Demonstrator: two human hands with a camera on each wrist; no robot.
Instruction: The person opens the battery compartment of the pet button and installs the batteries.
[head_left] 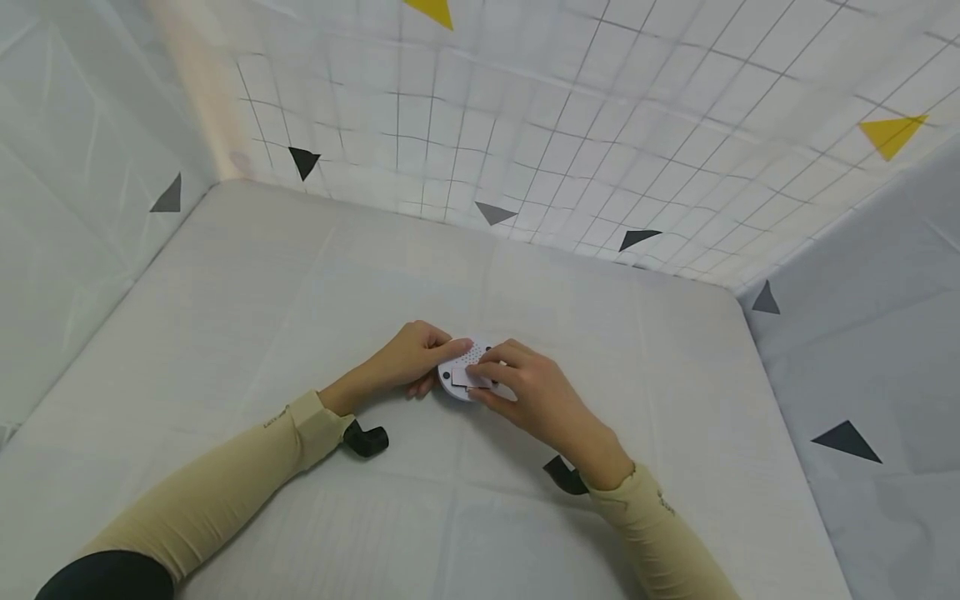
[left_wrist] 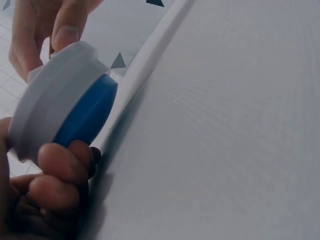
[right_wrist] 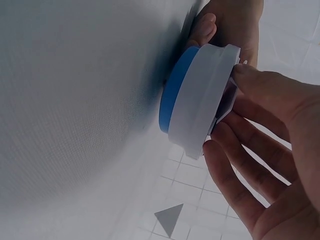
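Note:
A round white device with speaker holes (head_left: 472,357) and small dark round spots on its upper face is held between both hands. Its underside is blue (left_wrist: 90,111), as both wrist views show. My left hand (head_left: 417,354) grips it at the left edge, thumb on the perforated face and fingers curled beneath. My right hand (head_left: 536,392) pinches a small white rectangular cover (head_left: 461,378) between thumb and fingers. That cover stands tilted up from the face in the right wrist view, with a dark recess behind it. The right fingers hide part of the device.
Underneath lies a surface covered in white cloth (head_left: 360,517). White sheets with black, grey and yellow triangles hang around it; the back sheet (head_left: 525,125) carries a grid. Dark wrist camera mounts (head_left: 366,439) stick out from both sleeve cuffs.

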